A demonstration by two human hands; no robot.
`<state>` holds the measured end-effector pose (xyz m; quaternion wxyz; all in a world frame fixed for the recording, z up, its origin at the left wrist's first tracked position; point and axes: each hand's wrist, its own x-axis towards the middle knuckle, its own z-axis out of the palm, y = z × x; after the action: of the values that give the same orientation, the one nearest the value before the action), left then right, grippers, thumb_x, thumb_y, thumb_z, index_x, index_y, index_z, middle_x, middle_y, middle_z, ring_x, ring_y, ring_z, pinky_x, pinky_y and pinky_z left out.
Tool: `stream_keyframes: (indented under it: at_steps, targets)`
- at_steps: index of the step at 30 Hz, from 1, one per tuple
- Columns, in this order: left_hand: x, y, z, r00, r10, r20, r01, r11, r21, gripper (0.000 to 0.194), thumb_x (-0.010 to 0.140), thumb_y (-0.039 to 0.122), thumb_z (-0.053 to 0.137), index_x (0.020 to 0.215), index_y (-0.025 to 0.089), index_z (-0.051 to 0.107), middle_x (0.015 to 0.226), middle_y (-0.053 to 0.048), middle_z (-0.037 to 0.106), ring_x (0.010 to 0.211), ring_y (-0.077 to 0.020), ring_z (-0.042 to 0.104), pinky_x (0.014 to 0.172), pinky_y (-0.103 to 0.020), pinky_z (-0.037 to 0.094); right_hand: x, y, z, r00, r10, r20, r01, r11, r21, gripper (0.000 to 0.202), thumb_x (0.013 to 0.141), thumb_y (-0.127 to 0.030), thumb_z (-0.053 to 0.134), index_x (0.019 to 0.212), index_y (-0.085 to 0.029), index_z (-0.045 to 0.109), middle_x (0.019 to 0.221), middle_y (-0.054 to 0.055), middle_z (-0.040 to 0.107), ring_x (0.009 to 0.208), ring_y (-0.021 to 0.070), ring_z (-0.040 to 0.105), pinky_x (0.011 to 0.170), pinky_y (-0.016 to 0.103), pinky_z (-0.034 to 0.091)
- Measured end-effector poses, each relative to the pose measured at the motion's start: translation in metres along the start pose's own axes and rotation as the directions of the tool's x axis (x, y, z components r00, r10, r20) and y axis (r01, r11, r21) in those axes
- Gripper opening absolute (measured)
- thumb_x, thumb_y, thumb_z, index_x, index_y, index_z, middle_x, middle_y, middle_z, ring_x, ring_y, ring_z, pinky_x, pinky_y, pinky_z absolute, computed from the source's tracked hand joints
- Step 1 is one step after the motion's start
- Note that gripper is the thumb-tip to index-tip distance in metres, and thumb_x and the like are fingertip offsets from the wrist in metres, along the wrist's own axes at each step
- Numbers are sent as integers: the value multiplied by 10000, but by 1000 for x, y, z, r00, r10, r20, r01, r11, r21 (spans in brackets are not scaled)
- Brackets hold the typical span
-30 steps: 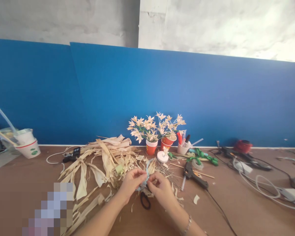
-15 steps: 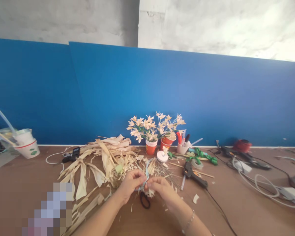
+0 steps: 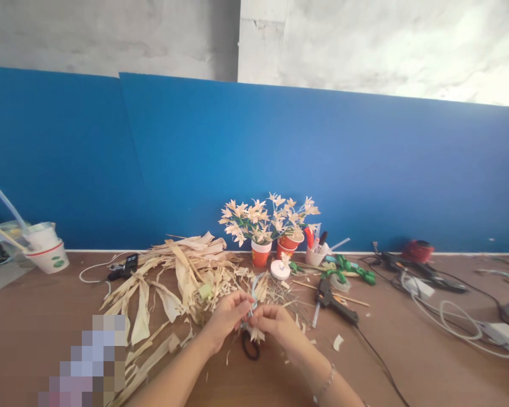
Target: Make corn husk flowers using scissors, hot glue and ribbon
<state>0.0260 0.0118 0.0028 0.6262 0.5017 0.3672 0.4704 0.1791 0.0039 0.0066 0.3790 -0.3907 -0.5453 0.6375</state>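
Note:
My left hand (image 3: 231, 315) and my right hand (image 3: 272, 322) meet over the front middle of the table, fingertips almost touching. Between them runs a thin light-blue ribbon-like strip (image 3: 255, 285), its free end sticking up past the fingers. Both hands are closed in a pinch on it, though the fingers partly hide the grip. Just below the fingertips shows a pale husk flower (image 3: 257, 334); what supports it is hidden. A black loop (image 3: 250, 346), like a scissor handle, lies on the table under my hands.
Dried corn husks (image 3: 182, 265) spread to the left. Behind stand red cups (image 3: 261, 257) of husk flowers (image 3: 254, 215) and a pen cup (image 3: 314, 257). A glue gun (image 3: 335, 302) with its cord lies right, near green ribbon (image 3: 343, 264). White cables (image 3: 445, 322) lie farther right.
My fingers have shifted slightly around the light-blue strip, and the right fingertips sit a little closer to the left. Everything else on the table stays the same.

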Motion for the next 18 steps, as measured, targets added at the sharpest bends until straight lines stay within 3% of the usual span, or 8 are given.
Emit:
stream_keyframes:
  at_steps: [3, 7, 10, 13, 16, 18]
  targets:
    - [-1, -1, -3, 1000, -15, 17, 16, 1000, -12, 407, 699, 485, 614, 904, 135, 641, 628, 6, 519, 503, -76, 399, 431, -193, 236, -2, -3, 1, 1000, -14, 3, 13, 999, 39, 180, 667, -304, 649, 603, -140, 609, 548, -18, 538, 512, 76, 398, 513, 196, 295]
    - [-1, 1, -3, 999, 1, 41, 0, 1000, -23, 230, 673, 350, 681, 680, 125, 634, 619, 7, 508, 515, -68, 390, 459, -194, 240, -3, -3, 1, 1000, 5, 12, -6, 999, 33, 186, 671, -296, 643, 589, -133, 602, 536, -16, 535, 503, 76, 397, 511, 197, 297]
    - [0, 1, -1, 999, 6, 35, -2, 994, -105, 249, 669, 325, 686, 573, 128, 566, 595, 17, 500, 480, -54, 362, 449, -198, 207, -1, -1, 0, 1000, 3, -2, -3, 1000, -22, 254, 737, -350, 574, 620, -126, 604, 572, -1, 539, 526, 85, 421, 523, 202, 320]
    - [0, -1, 0, 999, -40, -16, 35, 976, -214, 247, 655, 314, 700, 578, 131, 554, 557, 34, 468, 462, -47, 336, 437, -196, 186, 1, 1, -1, 988, -130, -88, 115, 981, -156, 220, 773, -361, 533, 752, -149, 585, 677, 11, 564, 602, 112, 480, 559, 214, 368]
    - [-1, -4, 3, 991, -134, -27, 118, 939, -324, 222, 649, 322, 707, 650, 135, 588, 602, 16, 520, 516, -65, 424, 454, -191, 234, -2, 1, -1, 905, -414, -100, 329, 829, -452, 138, 811, -301, 501, 868, -185, 550, 789, 29, 573, 710, 140, 514, 635, 243, 411]
    - [-2, -6, 5, 979, -203, 4, 189, 904, -385, 228, 647, 333, 711, 683, 137, 600, 643, 0, 560, 560, -83, 481, 494, -198, 294, -5, -1, -1, 822, -569, 25, 455, 628, -631, 124, 842, -240, 457, 913, -200, 550, 840, 51, 571, 775, 158, 514, 686, 272, 421]
